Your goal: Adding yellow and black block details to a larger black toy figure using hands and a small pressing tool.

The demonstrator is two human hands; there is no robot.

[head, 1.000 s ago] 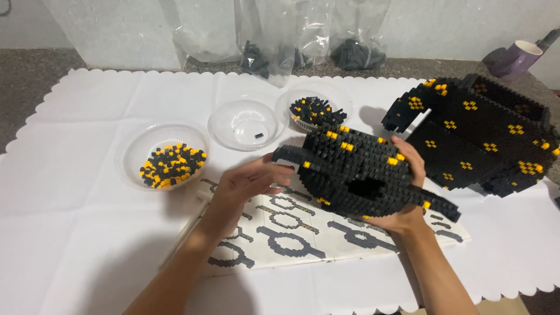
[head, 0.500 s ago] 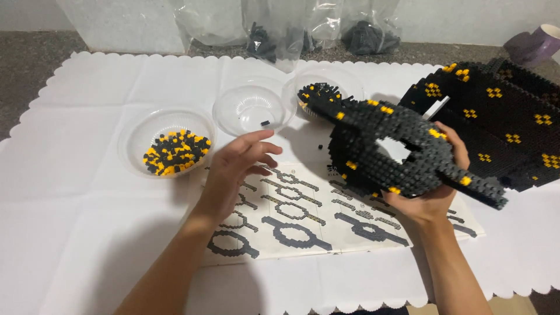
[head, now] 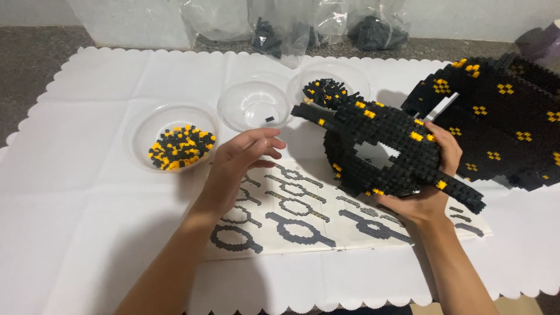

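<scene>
Black brick-built ring piece (head: 385, 149) with yellow studs and an open centre hole, tilted, lifted off my instruction sheet, right of centre, arms sticking out both ends.

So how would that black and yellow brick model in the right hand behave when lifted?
The brick model looks stiff, keeping its shape in the right hand. Probably fragile: its thin arms could snap off. Likely light, since one hand supports it.

Left hand (head: 242, 160) off model (head: 385, 151), now lifted.
</scene>
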